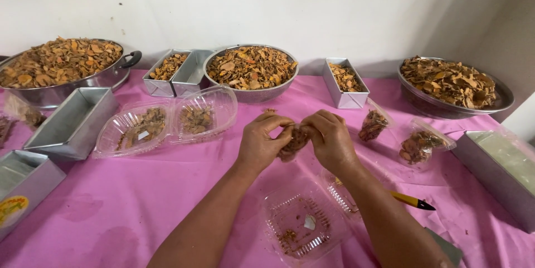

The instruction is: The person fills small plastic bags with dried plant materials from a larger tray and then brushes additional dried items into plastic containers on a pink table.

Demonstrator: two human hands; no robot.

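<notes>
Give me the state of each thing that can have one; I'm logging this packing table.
Clear plastic clamshell box near the person: open, almost empty.
Clear clamshell box further back: open, partly filled.
Small clear bag of dried slices: held between left hand and right hand.
Round steel colander: heaped full.
Rectangular metal tin: empty.
Yellow pen: lying flat.

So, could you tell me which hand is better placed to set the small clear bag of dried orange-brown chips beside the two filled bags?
Probably the right hand: it shares the small clear bag with the left hand, but the two filled bags lie on its side.
</notes>
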